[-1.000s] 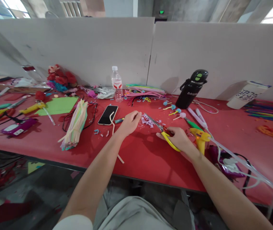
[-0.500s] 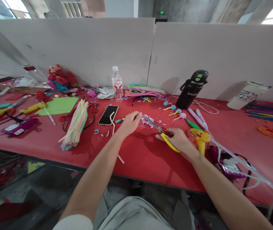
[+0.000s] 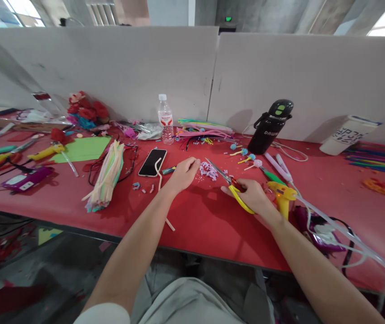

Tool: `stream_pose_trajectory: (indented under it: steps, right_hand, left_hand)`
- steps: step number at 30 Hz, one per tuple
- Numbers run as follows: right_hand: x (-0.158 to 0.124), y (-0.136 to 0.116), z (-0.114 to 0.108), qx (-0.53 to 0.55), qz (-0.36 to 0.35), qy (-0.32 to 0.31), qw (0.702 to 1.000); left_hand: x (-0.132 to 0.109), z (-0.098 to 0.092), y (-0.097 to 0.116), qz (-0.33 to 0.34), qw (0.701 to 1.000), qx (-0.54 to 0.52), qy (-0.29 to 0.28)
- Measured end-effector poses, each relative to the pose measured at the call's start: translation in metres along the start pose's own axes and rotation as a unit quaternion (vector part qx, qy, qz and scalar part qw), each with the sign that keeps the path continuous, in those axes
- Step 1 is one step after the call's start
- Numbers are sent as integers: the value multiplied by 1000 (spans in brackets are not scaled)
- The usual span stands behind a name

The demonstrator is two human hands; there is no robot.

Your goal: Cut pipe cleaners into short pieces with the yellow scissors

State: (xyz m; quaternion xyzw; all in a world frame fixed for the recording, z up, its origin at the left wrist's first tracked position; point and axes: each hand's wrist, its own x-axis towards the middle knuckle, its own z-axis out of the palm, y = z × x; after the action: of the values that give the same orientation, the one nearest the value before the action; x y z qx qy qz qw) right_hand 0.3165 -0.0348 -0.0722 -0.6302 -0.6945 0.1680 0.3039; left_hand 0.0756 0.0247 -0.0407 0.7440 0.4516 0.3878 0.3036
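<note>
My right hand [image 3: 251,194] is wrapped round the handles of a pair of scissors [image 3: 219,171] with yellow and red grips. The blades point up and left over a pile of short lilac cut pieces [image 3: 208,171] on the red table. My left hand [image 3: 185,173] is closed in a pinch just left of that pile; what its fingertips hold is hidden or too small to name. A cream pipe cleaner [image 3: 160,180] runs from the phone [image 3: 152,162] down beneath my left forearm.
A bundle of pale pipe cleaners [image 3: 107,177] lies left of the phone. Behind stand a water bottle [image 3: 165,121] and a tilted black flask [image 3: 269,128]. At right are small pompom stems [image 3: 249,158], a yellow glue gun [image 3: 283,194] with its cable and a white cup [image 3: 347,135].
The scissors have shifted slightly right, so their tips stand farther from my left fingertips and more of the lilac pile shows. My left hand has hardly moved.
</note>
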Motion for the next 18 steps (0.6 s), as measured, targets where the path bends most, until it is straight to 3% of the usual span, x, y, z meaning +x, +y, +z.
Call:
stream_pose_trajectory:
  steps: [18]
  right_hand:
    - [-1,1,-1,17,-1,-53,998]
  left_hand:
    - [0,0,-2,21,1000,-5,-1]
